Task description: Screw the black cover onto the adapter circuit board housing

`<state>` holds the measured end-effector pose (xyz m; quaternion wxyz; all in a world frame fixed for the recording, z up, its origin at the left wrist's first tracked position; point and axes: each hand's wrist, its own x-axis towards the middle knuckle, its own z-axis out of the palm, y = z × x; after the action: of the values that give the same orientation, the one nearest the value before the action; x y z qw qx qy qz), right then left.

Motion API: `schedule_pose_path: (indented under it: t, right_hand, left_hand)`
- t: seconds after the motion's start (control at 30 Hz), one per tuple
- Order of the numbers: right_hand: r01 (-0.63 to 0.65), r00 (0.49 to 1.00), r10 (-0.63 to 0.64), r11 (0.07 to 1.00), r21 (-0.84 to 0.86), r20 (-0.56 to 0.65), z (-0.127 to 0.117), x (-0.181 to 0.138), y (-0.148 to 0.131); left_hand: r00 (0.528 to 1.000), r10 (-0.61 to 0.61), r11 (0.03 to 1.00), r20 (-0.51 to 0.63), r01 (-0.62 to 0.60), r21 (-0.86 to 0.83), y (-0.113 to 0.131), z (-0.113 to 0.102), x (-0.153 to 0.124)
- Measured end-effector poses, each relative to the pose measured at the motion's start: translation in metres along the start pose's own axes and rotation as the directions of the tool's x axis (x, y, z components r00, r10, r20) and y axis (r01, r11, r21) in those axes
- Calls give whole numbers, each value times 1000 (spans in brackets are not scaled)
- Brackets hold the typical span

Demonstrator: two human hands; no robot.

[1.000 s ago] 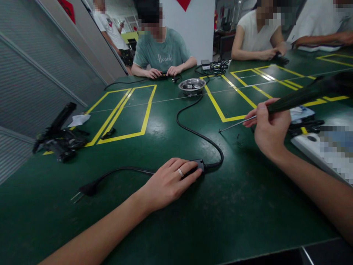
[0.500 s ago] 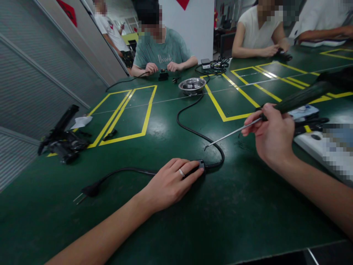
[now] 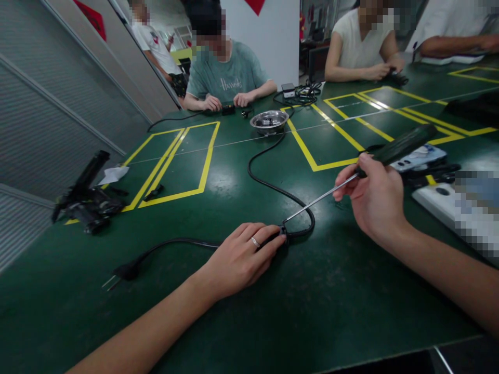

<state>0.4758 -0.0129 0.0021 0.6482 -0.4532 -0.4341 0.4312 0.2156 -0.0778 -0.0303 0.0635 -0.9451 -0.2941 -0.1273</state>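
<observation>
Left hand (image 3: 241, 257) flat, uncurled, fingers pinning inline switch (image 3: 283, 231) of black cord to tabletop (image 3: 312, 311), centre. Right hand (image 3: 376, 200), at 3 o'clock, clenched round screwdriver (image 3: 393, 148) w/ tip on switch. Steel bowl (image 3: 268, 121), 12 o'clock: small dark bits inside, unclear.

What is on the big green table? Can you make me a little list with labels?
Left hand: flat, fingertips on the black switch box of the cord
Right hand: grips the screwdriver, tip at the switch box
Plug: cord's near end, lying on the table
Metal bowl: farther along the cord, dark bits inside
Left edge: pile of black parts
Far side: other people at work
</observation>
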Motion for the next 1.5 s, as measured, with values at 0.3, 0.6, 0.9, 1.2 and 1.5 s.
schedule_pose_path:
  t: [0.3,0.6,0.9,1.2,1.5]
  right_hand:
    - [-25,999,22,997,76,32,-1,0,2]
    - [-34,998,30,996,84,54,0,-1,6]
    - [56,998,-58,994,95,23,-1,0,11]
    - [112,989,-118,991,72,86,0,-3,9]
    - [141,978,-165,974,178,126,-1,0,12]
  left_hand:
    - [1000,-16,1000,20,16,-15,0,1,1]
    - [999,-47,998,18,48,-46,2,2,2]
    - [988,-112,986,104,124,-111,0,4,2]
    - [980,-125,980,155,146,-136,-1,2,6]
    - [978,-125,979,167,149,-140,-1,2,5]
